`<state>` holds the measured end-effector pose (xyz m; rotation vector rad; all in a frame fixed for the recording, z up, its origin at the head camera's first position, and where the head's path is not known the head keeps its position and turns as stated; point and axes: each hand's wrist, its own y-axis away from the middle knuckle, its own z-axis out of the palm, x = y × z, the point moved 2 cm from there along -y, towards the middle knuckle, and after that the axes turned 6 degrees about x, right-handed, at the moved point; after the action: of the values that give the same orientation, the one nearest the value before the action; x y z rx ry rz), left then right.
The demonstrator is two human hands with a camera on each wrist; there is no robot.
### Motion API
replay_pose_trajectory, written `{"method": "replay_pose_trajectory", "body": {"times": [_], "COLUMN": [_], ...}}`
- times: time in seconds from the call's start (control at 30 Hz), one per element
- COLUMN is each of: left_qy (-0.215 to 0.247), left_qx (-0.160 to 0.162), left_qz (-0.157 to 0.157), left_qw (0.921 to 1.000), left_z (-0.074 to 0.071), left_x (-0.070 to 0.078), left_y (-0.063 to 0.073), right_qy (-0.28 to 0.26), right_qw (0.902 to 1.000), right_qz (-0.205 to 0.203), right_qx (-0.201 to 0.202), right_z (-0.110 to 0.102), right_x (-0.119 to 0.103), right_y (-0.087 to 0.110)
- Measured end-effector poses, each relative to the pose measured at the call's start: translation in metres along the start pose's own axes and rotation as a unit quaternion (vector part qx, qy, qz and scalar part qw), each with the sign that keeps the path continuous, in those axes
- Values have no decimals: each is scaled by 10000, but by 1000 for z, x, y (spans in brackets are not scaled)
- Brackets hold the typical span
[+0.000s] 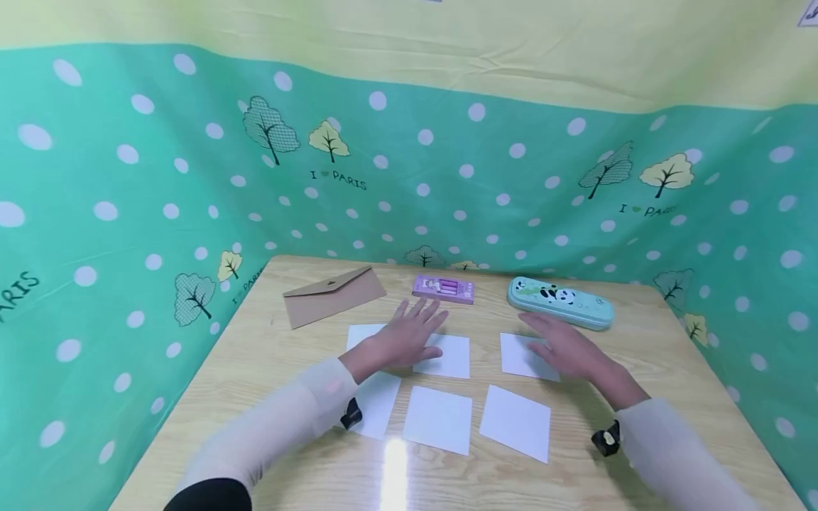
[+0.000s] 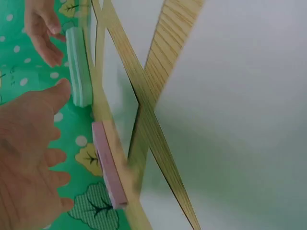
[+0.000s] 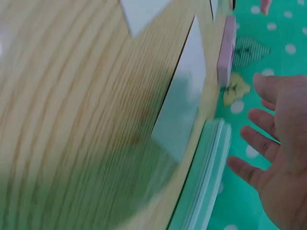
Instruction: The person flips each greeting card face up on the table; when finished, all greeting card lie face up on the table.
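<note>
Several white paper cards lie in two rows on the wooden table, among them a front middle card [image 1: 438,419] and a front right card [image 1: 516,424]. My left hand [image 1: 404,337] hovers with fingers spread over the back row, partly covering the back left card [image 1: 363,332] and the back middle card [image 1: 451,357]. Above the back right card [image 1: 520,355] is my right hand [image 1: 565,345], its fingers extended toward the pencil case. Neither hand holds anything; both wrist views show them raised off the tabletop.
A brown envelope [image 1: 335,294] lies at the back left of the table [image 1: 255,383]. Behind the cards are a purple box [image 1: 444,289] and a mint pencil case [image 1: 561,303] with pandas. A green dotted curtain [image 1: 441,170] encloses the table's back and sides.
</note>
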<state>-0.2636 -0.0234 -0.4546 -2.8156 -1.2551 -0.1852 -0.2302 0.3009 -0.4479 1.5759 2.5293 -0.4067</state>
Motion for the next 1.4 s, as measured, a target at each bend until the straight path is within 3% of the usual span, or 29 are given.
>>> {"method": "replay_pose_trajectory", "body": {"times": [0.2, 0.4, 0.73, 0.93, 1.07, 1.4], "left_qy": [94, 201, -150, -55, -145, -634], "left_qx": [310, 469, 293, 37, -120, -115], "left_qz": [398, 697, 1015, 869, 839, 836], "left_qw": [9987, 9963, 9943, 9962, 9963, 9944], "left_z": [8, 18, 30, 38, 43, 46], "left_x": [22, 43, 81, 92, 93, 98], "left_y": [-27, -54, -88, -96, -98, -99], "right_qy": [-452, -939, -1076, -939, -842, -805], "right_qw": [9971, 9924, 9797, 9837, 9830, 9799], "right_qz": [587, 796, 1631, 1472, 1579, 1798], "right_qx": [157, 61, -444, -425, -401, -314], "right_z": [3, 9, 15, 17, 21, 23], "right_x": [28, 46, 75, 81, 81, 77], "right_y": [-1, -6, 4, 9, 10, 13]}}
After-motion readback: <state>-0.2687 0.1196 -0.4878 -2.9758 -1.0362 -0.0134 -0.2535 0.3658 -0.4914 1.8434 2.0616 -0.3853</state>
